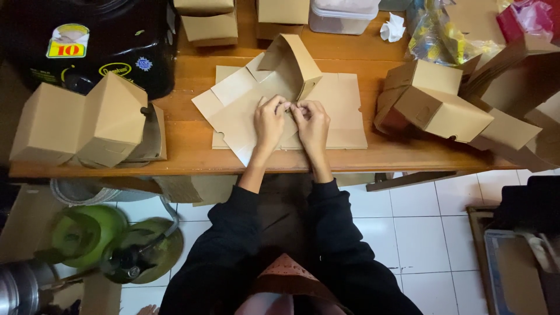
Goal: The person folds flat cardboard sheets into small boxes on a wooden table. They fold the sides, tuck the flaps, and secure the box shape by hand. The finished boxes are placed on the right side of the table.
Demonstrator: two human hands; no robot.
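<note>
A flat brown cardboard box blank [233,102] lies on the wooden table [186,146], on top of a stack of more flat blanks [344,116]. One flap of it [294,58] stands folded up at the far side. My left hand [269,121] and my right hand [312,123] meet at the blank's middle, fingertips pinching a small tab or fold between them. Both arms wear black sleeves.
Folded brown boxes sit at the left [87,119], at the right [434,99] and at the back [207,20]. A black appliance [87,41] stands back left, a clear plastic tub [341,16] behind. A green gas cylinder [90,233] stands on the white tiled floor.
</note>
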